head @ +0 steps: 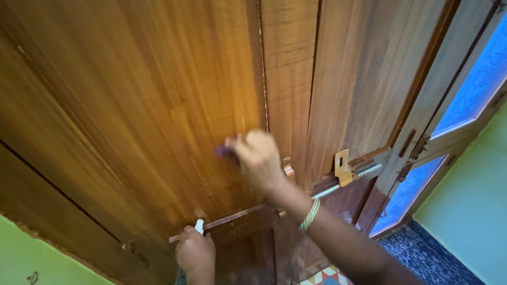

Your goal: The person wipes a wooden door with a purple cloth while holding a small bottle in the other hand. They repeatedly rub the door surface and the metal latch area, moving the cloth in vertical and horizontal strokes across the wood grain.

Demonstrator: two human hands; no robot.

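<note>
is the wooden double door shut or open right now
Shut. The two leaves of the wooden double door meet along the centre seam with no gap, and the sliding bolt lies across it.

A double wooden door (158, 95) fills the upper left and centre of the frame. The right hand (257, 158) sits at centre, pressing a small cloth (224, 151) against the door's left leaf, just left of the seam between the leaves. Below it, at lower centre-left, the left hand (195, 253) grips a spray bottle (199, 226). Right of the right hand, a sliding bolt latch (343, 169) lies across the right leaf. A window (475, 84) stands at upper right, with a wall (470, 221) beneath it and a tiled floor (422, 258) at lower right.
</note>
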